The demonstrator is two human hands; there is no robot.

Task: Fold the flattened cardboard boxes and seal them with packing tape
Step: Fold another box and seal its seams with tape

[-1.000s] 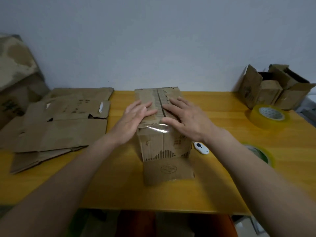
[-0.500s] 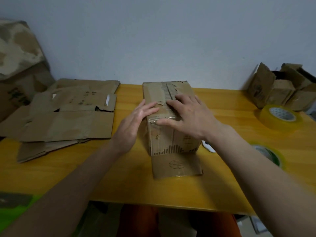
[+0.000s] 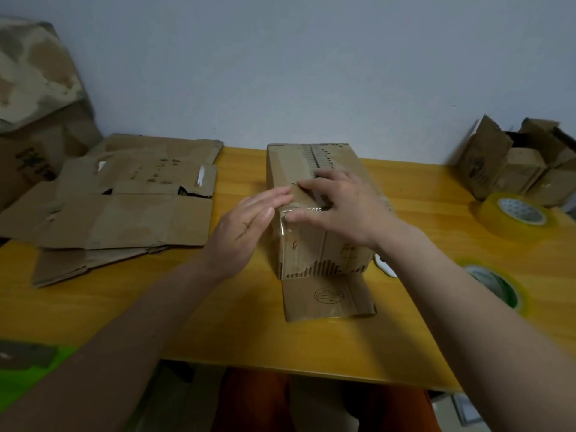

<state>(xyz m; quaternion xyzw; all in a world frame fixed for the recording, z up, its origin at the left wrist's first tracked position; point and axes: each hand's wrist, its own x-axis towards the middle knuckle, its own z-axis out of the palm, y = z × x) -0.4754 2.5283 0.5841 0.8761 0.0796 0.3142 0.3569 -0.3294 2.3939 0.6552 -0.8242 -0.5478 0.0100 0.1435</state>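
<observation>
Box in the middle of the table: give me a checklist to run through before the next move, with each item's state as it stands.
1. Box stands on the table, top flaps closed: ok.
2. Clear tape wraps over the near top edge: ok.
3. Right hand lies flat across the top seam: ok.
4. Left hand is flat against the box's left side, steadying it: ok.
5. Near bottom flap lies flat out on the table, unfolded and unsealed: not ok.
6. Tape roll lies on the table to the right; whether it is within reach: cannot tell.
</observation>
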